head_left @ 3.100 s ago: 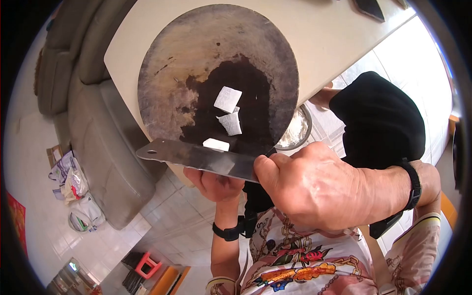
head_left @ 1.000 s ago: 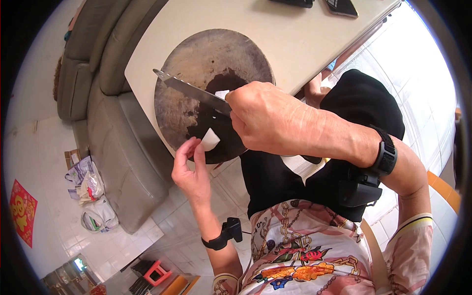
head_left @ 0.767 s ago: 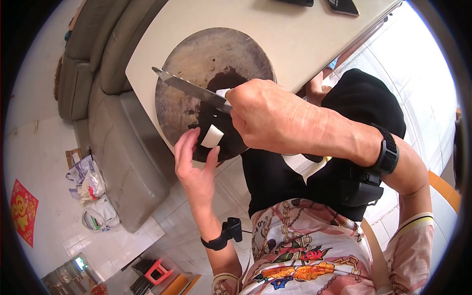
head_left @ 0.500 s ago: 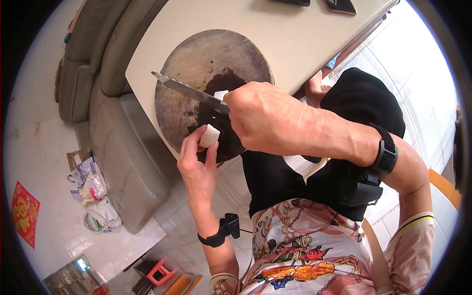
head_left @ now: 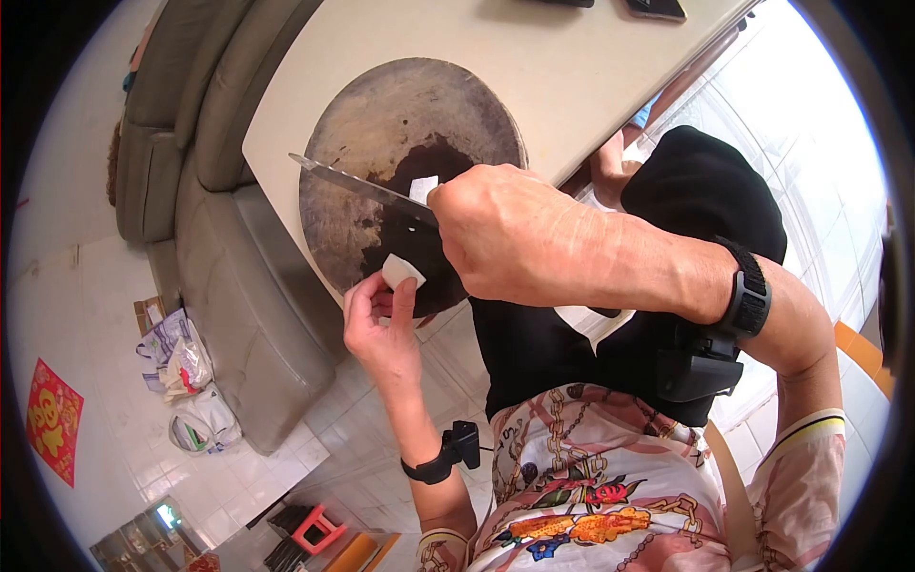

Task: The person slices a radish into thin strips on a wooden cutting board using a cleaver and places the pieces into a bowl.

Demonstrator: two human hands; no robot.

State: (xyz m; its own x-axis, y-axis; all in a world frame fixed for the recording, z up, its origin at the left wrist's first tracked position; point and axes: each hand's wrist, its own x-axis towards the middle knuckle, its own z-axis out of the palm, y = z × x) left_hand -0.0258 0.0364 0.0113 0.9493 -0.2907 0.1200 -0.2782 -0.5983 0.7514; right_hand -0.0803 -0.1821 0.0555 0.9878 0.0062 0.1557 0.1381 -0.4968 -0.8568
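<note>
My right hand (head_left: 505,234) is closed around a knife (head_left: 357,183), its handle hidden in the fist. The blade points up and left, over the round wooden chopping board (head_left: 362,114). In my left hand (head_left: 386,319), pinched between thumb and fingers, is a white block of food (head_left: 401,271) at the near edge of the board; I cannot make out its exact kind. Another white piece (head_left: 423,188) lies on the board's dark wet patch, just beyond the blade and beside my right fist. A gap separates the blade from the held block.
The board stands on a cream table (head_left: 562,86). A phone (head_left: 658,9) lies near its far edge. A grey sofa (head_left: 238,267) runs along the left, with plastic bags (head_left: 195,391) on the tiled floor. Another person's leg (head_left: 610,172) shows past the table's right edge.
My left hand has moved slightly toward me and turned the white block, which sits a little lower and tilted differently. The knife hand has barely shifted, dipping slightly left.
</note>
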